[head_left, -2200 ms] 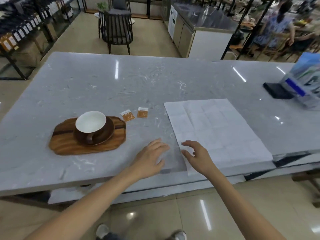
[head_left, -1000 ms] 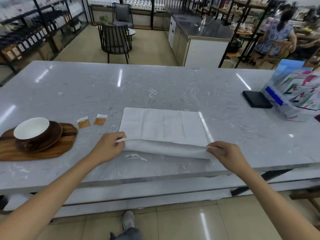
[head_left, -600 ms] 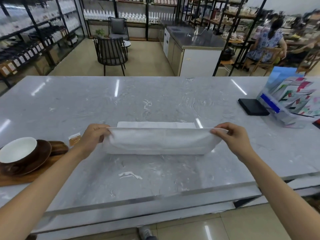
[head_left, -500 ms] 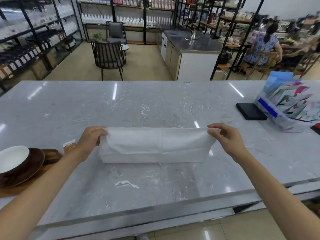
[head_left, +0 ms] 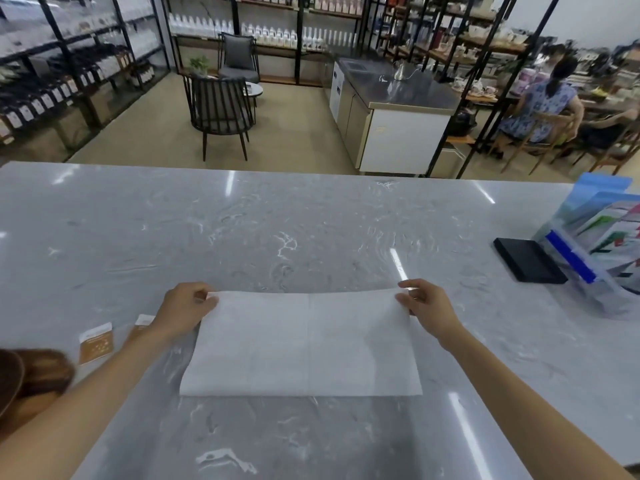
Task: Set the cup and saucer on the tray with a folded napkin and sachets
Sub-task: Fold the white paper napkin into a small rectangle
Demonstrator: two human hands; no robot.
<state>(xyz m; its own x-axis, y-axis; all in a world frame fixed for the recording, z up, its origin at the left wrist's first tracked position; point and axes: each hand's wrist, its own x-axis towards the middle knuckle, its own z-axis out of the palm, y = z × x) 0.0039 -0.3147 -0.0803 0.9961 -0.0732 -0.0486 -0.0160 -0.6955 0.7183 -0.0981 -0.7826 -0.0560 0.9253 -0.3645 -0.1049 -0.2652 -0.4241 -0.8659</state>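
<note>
The white napkin (head_left: 301, 344) lies folded over on the grey marbled surface (head_left: 277, 230), a wide rectangle with a faint crease running down its middle. The left hand (head_left: 183, 311) has its grip on the napkin's far left corner: thumb on top of the paper, fingers curled behind the edge, pinching it. The right hand (head_left: 427, 308) does the same at the far right corner, thumb laid along the top edge and fingers curled round behind. The far edge, stretched between the two grips, bows slightly upward, while the near folded edge rests flat on the surface, closer to the person than either grip.

Just left of the left grip, beside the forearm, lie two orange-and-white sachets (head_left: 96, 342); the nearer one to the grip is partly hidden by the wrist. Further left again, at the picture's border, shows a dark brown saucer (head_left: 8, 379) on the wooden tray (head_left: 48, 372); only a sliver of each is in view, and the cup cannot be seen. The napkin and sachets are apart from the tray, on the bare surface.

Well to the right of the right grip, a flat black box (head_left: 528, 259) sits on the surface, and just beyond it a clear holder of coloured leaflets (head_left: 602, 247). Beyond the surface's far edge stand a dark slatted chair (head_left: 220, 114), a steel-topped counter (head_left: 401, 95) and shelving with bottles.
</note>
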